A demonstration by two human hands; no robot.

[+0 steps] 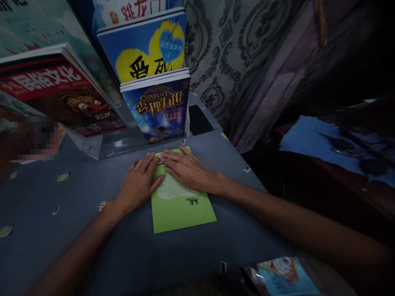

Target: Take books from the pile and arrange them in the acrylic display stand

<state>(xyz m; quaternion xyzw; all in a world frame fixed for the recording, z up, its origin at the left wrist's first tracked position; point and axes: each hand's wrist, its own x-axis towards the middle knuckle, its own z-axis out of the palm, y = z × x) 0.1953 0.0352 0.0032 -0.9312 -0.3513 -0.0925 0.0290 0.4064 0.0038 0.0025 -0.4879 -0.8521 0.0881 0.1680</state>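
A green printed sheet or thin booklet (pixel 185 214) lies flat on the grey-blue table, its text and a small black drawing showing on the lower half. My left hand (pixel 140 181) rests on its left edge, fingers stretched forward and thumb over the paper. Across the upper part lies my right hand (pixel 187 169), palm down with the fingers extended, the fingertips of both hands almost meeting. Between them a narrow strip of a small dark picture shows near the top. Just beyond stands a blue book (pixel 160 109) with a gold title, propped upright.
Behind it stand a blue and yellow picture book (pixel 145 49) and a red magazine (pixel 61 96). A black phone (pixel 200 119) lies by the wall. Blue cloth (pixel 336 144) is on the right, and a colourful packet (pixel 286 275) sits below the table's front edge. Something blurred-out is far left.
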